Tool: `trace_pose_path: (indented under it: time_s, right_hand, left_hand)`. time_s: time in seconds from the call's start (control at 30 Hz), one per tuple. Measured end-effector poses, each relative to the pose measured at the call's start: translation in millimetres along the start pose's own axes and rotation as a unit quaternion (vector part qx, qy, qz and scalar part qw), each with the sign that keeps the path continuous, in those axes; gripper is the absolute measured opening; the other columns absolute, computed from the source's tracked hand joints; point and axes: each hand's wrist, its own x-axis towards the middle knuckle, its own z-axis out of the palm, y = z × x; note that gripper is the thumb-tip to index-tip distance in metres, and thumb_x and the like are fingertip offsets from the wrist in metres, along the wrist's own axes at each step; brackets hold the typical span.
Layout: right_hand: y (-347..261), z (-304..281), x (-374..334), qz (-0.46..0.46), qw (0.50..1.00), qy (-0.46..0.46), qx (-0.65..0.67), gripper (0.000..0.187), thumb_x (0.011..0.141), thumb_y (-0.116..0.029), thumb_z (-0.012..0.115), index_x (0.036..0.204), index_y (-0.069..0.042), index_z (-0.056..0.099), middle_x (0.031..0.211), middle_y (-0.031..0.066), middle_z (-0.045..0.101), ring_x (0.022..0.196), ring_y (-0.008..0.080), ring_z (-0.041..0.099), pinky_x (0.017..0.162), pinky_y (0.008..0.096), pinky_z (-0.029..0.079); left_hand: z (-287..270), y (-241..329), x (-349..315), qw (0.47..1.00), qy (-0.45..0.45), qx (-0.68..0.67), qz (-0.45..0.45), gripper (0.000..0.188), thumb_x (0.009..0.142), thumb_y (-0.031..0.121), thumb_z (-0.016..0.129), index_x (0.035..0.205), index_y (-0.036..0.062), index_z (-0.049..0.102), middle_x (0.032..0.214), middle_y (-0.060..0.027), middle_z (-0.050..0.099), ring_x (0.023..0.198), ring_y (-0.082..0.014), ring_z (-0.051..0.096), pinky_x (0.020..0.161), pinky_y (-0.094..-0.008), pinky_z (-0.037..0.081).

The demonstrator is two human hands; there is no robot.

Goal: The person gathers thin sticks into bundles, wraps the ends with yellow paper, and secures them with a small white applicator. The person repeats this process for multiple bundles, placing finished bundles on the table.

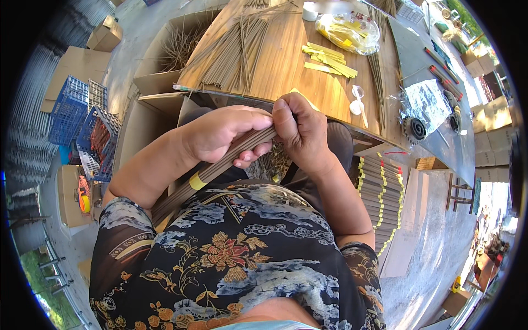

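Left hand (220, 132) clenched around a bundle of thin brown sticks with a yellow band (217, 168), centre frame; right hand (300, 132) pinched the bundle's upper end; wooden table (286, 66) above, loose sticks (236, 49) upper centre

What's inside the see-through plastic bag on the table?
The clear bag on the wooden table holds yellow paper strips, like the loose strips beside it. Anything underneath them is hidden.
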Motion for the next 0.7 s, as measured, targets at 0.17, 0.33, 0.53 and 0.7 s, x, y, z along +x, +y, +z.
trace_pose_path:
  time_s: [0.17, 0.33, 0.53, 0.7]
  right_hand:
    - [4.9, 5.5, -0.9, 0.005, 0.999, -0.022, 0.031, 0.016, 0.086, -0.016, 0.053, 0.080, -0.001, 0.052, 0.060, 0.0129, 0.055, 0.054, 0.0234, 0.058, 0.051, 0.0298, 0.045]
    - [-8.1, 4.0, -0.3, 0.044, 0.995, -0.061, 0.069, 0.018, 0.088, -0.016, 0.051, 0.078, -0.001, 0.052, 0.058, 0.0097, 0.055, 0.050, 0.0160, 0.057, 0.048, 0.0273, 0.044]
    - [-3.0, 5.7, 2.7, 0.040, 0.993, -0.082, 0.080, 0.020, 0.089, -0.018, 0.050, 0.078, -0.002, 0.052, 0.057, 0.0063, 0.055, 0.048, 0.0122, 0.056, 0.046, 0.0251, 0.043]
    - [5.3, 5.8, 9.9, 0.021, 0.991, -0.070, 0.112, 0.021, 0.090, -0.021, 0.050, 0.084, -0.001, 0.054, 0.065, 0.0049, 0.054, 0.060, 0.0077, 0.053, 0.055, 0.0238, 0.044]
  left_hand:
    - [-7.8, -12.5, -1.2, 0.997, -0.019, -0.070, 0.004, 0.031, 0.093, 0.032, 0.039, 0.100, 0.0035, 0.049, 0.073, -0.0092, 0.051, 0.048, -0.0110, 0.043, 0.043, -0.0209, 0.038]
    - [-0.4, -16.4, -4.4, 1.000, 0.020, -0.003, 0.017, 0.039, 0.093, 0.038, 0.037, 0.097, 0.0011, 0.049, 0.071, -0.0104, 0.052, 0.047, -0.0101, 0.045, 0.040, -0.0197, 0.038]
    - [-5.7, -14.7, -5.3, 1.000, -0.010, -0.008, 0.015, 0.039, 0.093, 0.039, 0.039, 0.090, 0.0021, 0.050, 0.062, -0.0013, 0.047, 0.043, -0.0053, 0.041, 0.038, -0.0170, 0.034]
    - [-5.4, -13.7, -9.7, 0.996, 0.031, 0.070, 0.039, 0.040, 0.092, 0.041, 0.040, 0.091, 0.0014, 0.049, 0.061, -0.0020, 0.046, 0.043, -0.0041, 0.037, 0.038, -0.0156, 0.032]
